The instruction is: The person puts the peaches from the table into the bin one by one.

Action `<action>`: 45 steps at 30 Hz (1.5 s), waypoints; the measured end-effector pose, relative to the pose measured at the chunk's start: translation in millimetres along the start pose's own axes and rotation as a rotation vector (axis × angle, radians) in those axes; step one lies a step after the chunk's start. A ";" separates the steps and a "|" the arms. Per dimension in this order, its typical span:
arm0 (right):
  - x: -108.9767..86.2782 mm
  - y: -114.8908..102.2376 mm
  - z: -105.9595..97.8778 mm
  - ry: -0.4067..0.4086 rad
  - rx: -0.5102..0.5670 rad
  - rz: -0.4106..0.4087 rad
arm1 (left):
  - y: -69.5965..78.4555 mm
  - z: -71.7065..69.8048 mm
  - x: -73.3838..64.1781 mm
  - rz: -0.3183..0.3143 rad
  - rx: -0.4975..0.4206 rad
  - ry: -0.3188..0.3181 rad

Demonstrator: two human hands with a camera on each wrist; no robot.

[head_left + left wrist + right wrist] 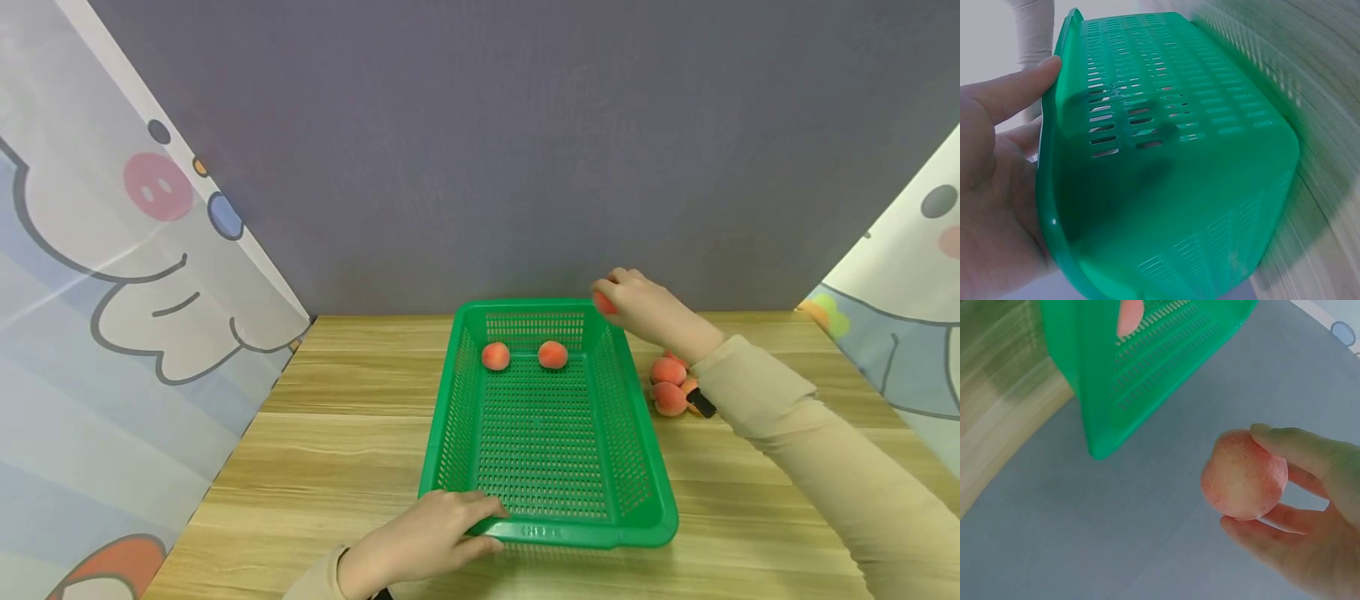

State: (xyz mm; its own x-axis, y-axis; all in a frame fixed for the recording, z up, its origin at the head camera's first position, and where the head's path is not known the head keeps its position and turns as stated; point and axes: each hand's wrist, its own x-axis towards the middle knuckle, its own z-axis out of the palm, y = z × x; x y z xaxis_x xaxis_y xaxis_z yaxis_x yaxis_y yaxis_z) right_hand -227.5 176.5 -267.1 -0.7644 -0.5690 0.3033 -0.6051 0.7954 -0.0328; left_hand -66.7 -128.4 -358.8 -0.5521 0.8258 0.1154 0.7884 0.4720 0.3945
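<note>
A green plastic basket (570, 534) with slotted walls stands on the table. My left hand (427, 537) grips its near rim at the left corner, thumb outside, as the left wrist view also shows. At the far right corner, above the rim, my right hand (651, 312) holds a peach (1244, 475) between thumb and fingers. Inside the basket two peaches lie apart near the far wall, a left peach (496, 356) and a right peach (552, 354). Several more peaches (669, 399) are clustered right of the basket, partly hidden by my right forearm.
The wood-grain table (337, 417) extends on both sides of the basket. A grey wall (480, 167) rises just behind the basket's far edge. Cartoon-printed panels flank the table, with a left panel (90, 333) and a right panel (915, 333).
</note>
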 end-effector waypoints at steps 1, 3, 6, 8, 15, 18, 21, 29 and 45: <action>2.7 -1.9 0.5 -0.007 -0.001 -0.001 | -0.3 0.1 0.0 0.001 -0.001 0.000; 8.0 -6.0 1.8 -0.026 -0.003 -0.001 | 0.0 0.3 0.0 -0.001 -0.002 0.000; 15.6 -12.8 3.3 -0.050 -0.002 0.005 | 0.3 0.3 0.0 -0.003 -0.002 -0.001; 19.8 -17.9 4.6 -0.062 0.002 0.004 | 0.3 0.2 -0.1 -0.006 -0.002 -0.004; 33.3 -36.2 11.9 -0.077 0.022 -0.017 | 0.0 0.0 -0.2 -0.010 -0.012 -0.011; 38.8 -43.4 15.5 -0.089 0.030 -0.023 | -0.9 0.8 -0.2 -0.006 -0.009 -0.006; 43.6 -50.7 18.9 -0.098 0.036 -0.029 | -1.8 1.5 -0.5 0.000 0.001 0.000; 52.6 -68.1 28.3 -0.105 0.049 -0.051 | -1.4 1.7 -1.0 -0.007 -0.006 -0.006; 66.5 -92.1 50.8 -0.200 0.127 -0.051 | 0.1 -1.2 -0.5 -0.027 -0.008 -0.024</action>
State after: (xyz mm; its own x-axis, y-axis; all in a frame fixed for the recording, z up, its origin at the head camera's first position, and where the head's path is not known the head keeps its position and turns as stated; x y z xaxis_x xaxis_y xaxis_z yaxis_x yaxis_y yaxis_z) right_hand -233.9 54.8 -292.3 -0.7536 -0.6475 0.1130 -0.6572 0.7395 -0.1455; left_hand -66.8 -129.2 -357.7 -0.5661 0.8202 0.0825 0.7712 0.4915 0.4045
